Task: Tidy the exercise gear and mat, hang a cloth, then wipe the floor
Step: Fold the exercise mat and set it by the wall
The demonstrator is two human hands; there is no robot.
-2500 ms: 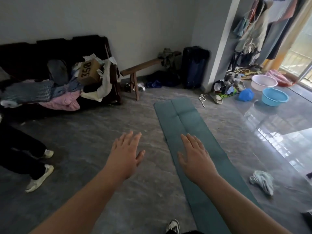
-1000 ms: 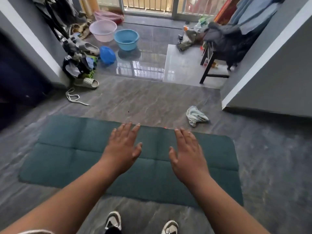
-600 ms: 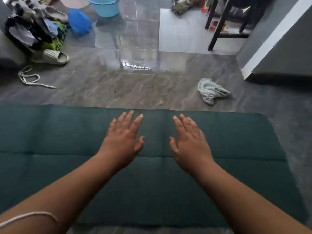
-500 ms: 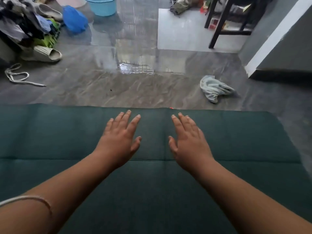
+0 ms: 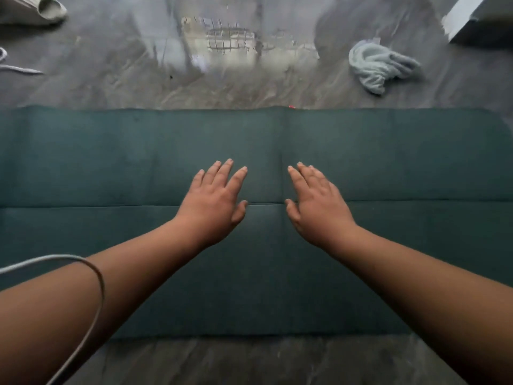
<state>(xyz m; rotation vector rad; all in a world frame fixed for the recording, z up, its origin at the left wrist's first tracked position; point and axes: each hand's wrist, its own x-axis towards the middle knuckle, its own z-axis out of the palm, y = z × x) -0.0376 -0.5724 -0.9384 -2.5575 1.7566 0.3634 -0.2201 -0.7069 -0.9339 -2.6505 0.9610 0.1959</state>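
The green mat (image 5: 388,162) lies flat across the middle of the frame on the floor (image 5: 138,87). Above it the left hand (image 5: 213,202) and right hand (image 5: 316,207) are spread flat, grasping nothing. A crumpled cloth (image 5: 377,68) lies upper right.

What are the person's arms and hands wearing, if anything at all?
Nothing covers them: both forearms are bare with no sleeves in view, and the left hand and right hand have no gloves, rings or watch that show. The nails are short and plain. The only extra is a thin pale grey cable that loops across the left forearm.
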